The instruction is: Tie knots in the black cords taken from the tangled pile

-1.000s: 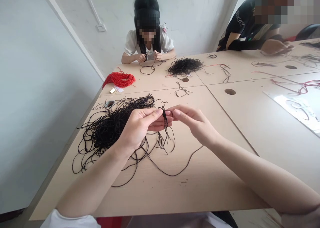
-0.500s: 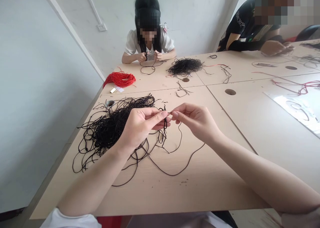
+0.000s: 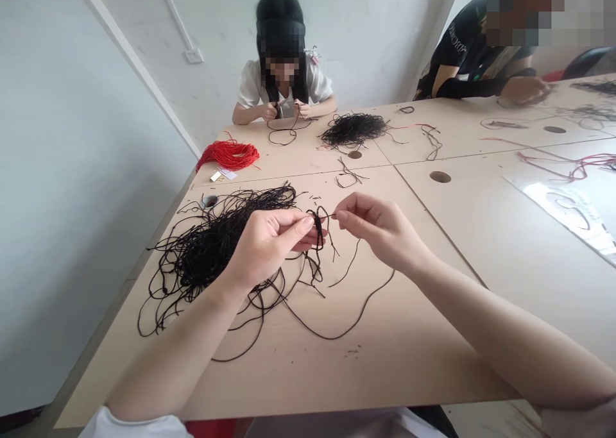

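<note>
Between thumb and fingers, my left hand (image 3: 274,236) pinches a small bundle of looped black cord (image 3: 318,227). My right hand (image 3: 375,223) is closed on a thin cord end (image 3: 329,216) that runs taut from that bundle. The two hands are a short gap apart above the table. Loops and loose tails of the cord hang below my left fingertips. Under and beyond my left wrist lies a large tangled pile of black cords (image 3: 206,252), partly hidden by my hand and forearm.
A red cord bundle (image 3: 228,156) lies at the far left. Another black cord pile (image 3: 353,129) is near a co-worker (image 3: 283,66) seated opposite, who handles cord. A second person (image 3: 476,59) sits at the right. The table (image 3: 409,354) has round holes (image 3: 440,177) and a glossy sheet (image 3: 563,207).
My right hand has moved slightly away from my left, and a longer stretch of cord shows between them. The loops at my left fingertips have shifted.
</note>
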`<state>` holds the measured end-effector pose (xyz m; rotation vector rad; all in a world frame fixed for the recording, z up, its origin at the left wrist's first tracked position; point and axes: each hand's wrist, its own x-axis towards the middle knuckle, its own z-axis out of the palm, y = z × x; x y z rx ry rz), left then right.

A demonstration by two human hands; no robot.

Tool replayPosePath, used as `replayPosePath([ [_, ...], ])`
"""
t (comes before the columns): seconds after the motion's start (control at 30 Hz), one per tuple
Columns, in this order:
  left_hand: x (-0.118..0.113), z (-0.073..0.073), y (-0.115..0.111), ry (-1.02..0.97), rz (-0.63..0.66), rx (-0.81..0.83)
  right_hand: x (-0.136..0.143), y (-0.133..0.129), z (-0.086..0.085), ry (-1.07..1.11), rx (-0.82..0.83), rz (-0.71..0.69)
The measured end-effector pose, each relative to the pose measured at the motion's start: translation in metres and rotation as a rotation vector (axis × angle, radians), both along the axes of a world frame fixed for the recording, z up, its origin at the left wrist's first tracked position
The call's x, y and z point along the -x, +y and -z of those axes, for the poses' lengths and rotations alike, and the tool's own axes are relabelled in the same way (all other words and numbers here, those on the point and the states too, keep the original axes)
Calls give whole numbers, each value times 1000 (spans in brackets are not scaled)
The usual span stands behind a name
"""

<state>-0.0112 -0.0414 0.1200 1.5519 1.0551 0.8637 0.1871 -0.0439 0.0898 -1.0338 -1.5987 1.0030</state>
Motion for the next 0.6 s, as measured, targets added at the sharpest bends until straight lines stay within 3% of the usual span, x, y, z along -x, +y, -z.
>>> replayPosePath([
  [0.3,-2,11,-4,171,-144,-311,9,-7,-1,-97,-70,99],
  [0.47,-6,8,-13,282,-166,-517,10,-12,0,-55,-83,87],
  [0.6,-8,7,-16,282,-183,-579,10,-14,-3,-42,-107,116],
])
